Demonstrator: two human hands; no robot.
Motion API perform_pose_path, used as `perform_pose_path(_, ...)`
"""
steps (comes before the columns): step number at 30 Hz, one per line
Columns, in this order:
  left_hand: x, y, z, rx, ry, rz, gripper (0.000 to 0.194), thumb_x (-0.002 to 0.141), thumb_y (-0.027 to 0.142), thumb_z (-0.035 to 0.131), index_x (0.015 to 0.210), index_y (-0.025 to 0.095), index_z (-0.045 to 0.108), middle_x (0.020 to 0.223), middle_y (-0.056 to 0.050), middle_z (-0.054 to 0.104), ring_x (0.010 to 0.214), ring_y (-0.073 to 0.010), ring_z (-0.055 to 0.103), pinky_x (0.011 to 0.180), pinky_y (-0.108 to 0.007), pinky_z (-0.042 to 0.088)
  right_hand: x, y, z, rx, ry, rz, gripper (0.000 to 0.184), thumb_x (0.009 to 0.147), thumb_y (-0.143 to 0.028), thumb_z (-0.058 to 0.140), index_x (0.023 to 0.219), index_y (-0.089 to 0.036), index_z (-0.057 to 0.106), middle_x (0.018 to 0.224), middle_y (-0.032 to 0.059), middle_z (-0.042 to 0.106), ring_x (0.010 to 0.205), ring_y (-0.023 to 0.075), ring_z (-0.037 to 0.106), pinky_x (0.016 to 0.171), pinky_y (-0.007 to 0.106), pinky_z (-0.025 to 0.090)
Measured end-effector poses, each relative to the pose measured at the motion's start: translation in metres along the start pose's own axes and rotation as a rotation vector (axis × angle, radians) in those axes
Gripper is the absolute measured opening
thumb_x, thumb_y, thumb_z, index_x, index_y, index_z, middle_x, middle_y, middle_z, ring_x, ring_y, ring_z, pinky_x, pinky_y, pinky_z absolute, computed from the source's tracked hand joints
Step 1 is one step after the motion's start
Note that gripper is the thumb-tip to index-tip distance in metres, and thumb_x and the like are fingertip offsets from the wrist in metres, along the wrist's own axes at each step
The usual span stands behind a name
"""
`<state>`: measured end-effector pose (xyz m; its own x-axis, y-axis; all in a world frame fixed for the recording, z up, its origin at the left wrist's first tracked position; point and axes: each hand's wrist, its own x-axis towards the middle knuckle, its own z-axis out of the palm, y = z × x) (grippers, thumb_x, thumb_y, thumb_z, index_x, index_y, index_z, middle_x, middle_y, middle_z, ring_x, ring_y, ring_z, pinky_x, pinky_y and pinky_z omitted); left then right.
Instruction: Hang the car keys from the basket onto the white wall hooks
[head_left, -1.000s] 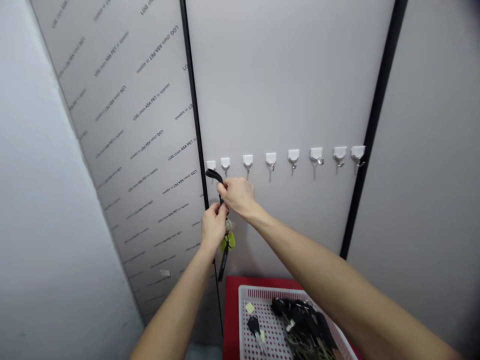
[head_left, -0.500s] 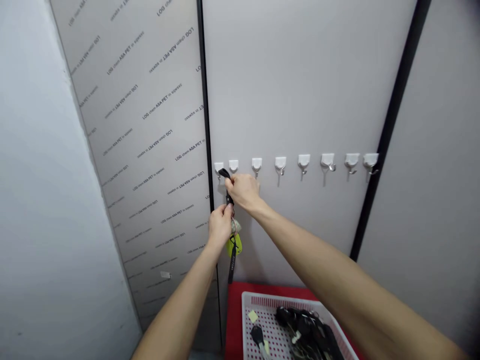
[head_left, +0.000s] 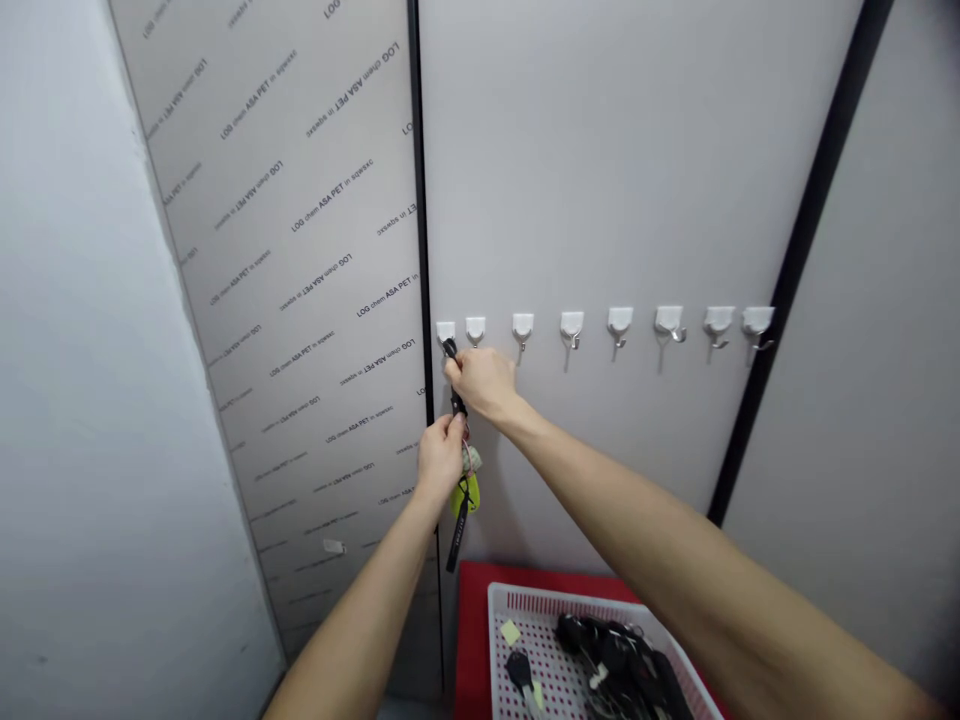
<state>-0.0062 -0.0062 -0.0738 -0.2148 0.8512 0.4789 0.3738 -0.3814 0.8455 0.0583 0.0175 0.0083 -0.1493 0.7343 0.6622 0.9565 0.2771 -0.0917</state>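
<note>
My right hand (head_left: 484,382) pinches the black strap (head_left: 451,348) of a keychain close to its top loop. That loop is up against the leftmost white wall hook (head_left: 445,331); whether it has gone over the metal prong cannot be made out. Just below, my left hand (head_left: 441,455) grips the lower part of the same keychain near its ring. From there dangle a yellow-green tag (head_left: 466,495), a pale charm (head_left: 472,459) and a black strip (head_left: 456,540) with lettering. The second white hook (head_left: 475,330) sits right above my right hand.
Several more white hooks (head_left: 571,325) run in a row to the right along the grey panel (head_left: 637,150). Below, a white perforated basket (head_left: 495,600) on a red surface (head_left: 472,620) holds a black-headed key (head_left: 519,670), yellow paper slips and a black heap (head_left: 622,660).
The strap's top loop has moved closer onto the leftmost hook. The hanging black strip has swung slightly left. The camera view has shifted a little.
</note>
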Motion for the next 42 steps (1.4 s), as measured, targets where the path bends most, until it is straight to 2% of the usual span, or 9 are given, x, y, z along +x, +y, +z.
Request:
perform_pose_path(12,-0.003,-0.001,-0.001,-0.011,-0.018,0.0,0.029,0.068,0.035,0.031,0.054,0.015,0.046,0.047,0.001,0.045,0.043,-0.0081,0.04,0.043,-0.018,0.028,0.001,-0.001,0.0,-0.024,-0.029,-0.012,0.032,0.072,-0.029,0.028,0.075,-0.017,0.058,0.074,0.0086,0.058,0.072,0.0185,0.052,0.06,0.028,0.036)
perform_pose_path(22,0.014,-0.025,0.0,0.126,-0.033,-0.062,0.028,0.069,0.028,0.03,0.053,0.014,0.047,0.047,0.0,0.047,0.043,-0.0098,0.043,0.044,-0.021,0.032,-0.008,-0.005,0.014,-0.03,-0.128,-0.129,0.037,0.072,-0.037,0.027,0.077,-0.016,0.057,0.076,0.0074,0.058,0.071,0.0166,0.051,0.057,0.026,0.035)
perform_pose_path(26,0.018,-0.035,-0.005,0.119,0.015,-0.028,0.021,0.067,0.023,0.035,0.069,0.012,0.053,0.062,-0.004,0.056,0.058,-0.0116,0.05,0.057,-0.023,0.038,-0.036,0.021,0.019,-0.013,-0.203,-0.134,0.037,0.072,-0.039,0.027,0.079,-0.017,0.056,0.077,0.0059,0.058,0.071,0.0147,0.05,0.056,0.023,0.033)
perform_pose_path(28,0.014,-0.038,-0.008,0.073,0.11,-0.014,0.022,0.064,0.021,0.04,0.081,0.013,0.052,0.074,-0.005,0.057,0.068,-0.0119,0.051,0.066,-0.024,0.038,-0.061,0.047,0.024,-0.008,-0.282,-0.161,0.034,0.071,-0.037,0.029,0.077,-0.017,0.056,0.075,0.0055,0.058,0.069,0.014,0.049,0.054,0.022,0.031)
perform_pose_path(30,0.003,-0.041,-0.011,0.036,0.221,0.014,0.026,0.063,0.02,0.042,0.087,0.013,0.05,0.082,-0.005,0.056,0.075,-0.0116,0.05,0.071,-0.025,0.037,-0.095,0.077,0.033,0.011,-0.443,-0.201,0.03,0.07,-0.032,0.032,0.074,-0.016,0.057,0.07,0.0052,0.059,0.062,0.0122,0.049,0.051,0.021,0.029)
perform_pose_path(32,-0.015,-0.045,-0.009,0.02,0.231,0.049,0.026,0.063,0.02,0.042,0.087,0.015,0.049,0.083,-0.004,0.055,0.077,-0.0112,0.05,0.073,-0.025,0.037,-0.134,0.106,0.045,0.048,-0.676,-0.224,0.025,0.068,-0.027,0.036,0.07,-0.015,0.058,0.065,0.0046,0.059,0.055,0.0096,0.047,0.049,0.02,0.029)
perform_pose_path(35,-0.056,-0.057,0.007,0.057,0.018,0.052,0.023,0.065,0.024,0.041,0.084,0.016,0.05,0.082,-0.003,0.055,0.075,-0.0115,0.05,0.072,-0.026,0.038,-0.189,0.14,0.063,0.085,-0.923,-0.175,0.02,0.064,-0.025,0.041,0.071,-0.017,0.059,0.063,0.0028,0.059,0.054,0.0093,0.048,0.048,0.018,0.029)
perform_pose_path(38,-0.102,-0.076,0.039,0.176,-0.292,0.022,0.022,0.065,0.021,0.04,0.083,0.015,0.051,0.082,-0.004,0.055,0.075,-0.0119,0.05,0.072,-0.026,0.038,-0.228,0.152,0.079,0.062,-0.848,-0.104,0.023,0.062,-0.027,0.044,0.079,-0.018,0.057,0.072,0.0046,0.059,0.063,0.0134,0.051,0.052,0.02,0.032)
perform_pose_path(42,-0.149,-0.098,0.078,0.363,-0.635,0.05,0.03,0.062,0.015,0.042,0.091,0.015,0.049,0.092,-0.005,0.053,0.086,-0.0138,0.046,0.079,-0.026,0.034,-0.246,0.145,0.088,0.18,-0.762,-0.099,0.024,0.06,-0.019,0.043,0.08,-0.015,0.057,0.077,0.0069,0.058,0.069,0.0148,0.051,0.059,0.022,0.034)
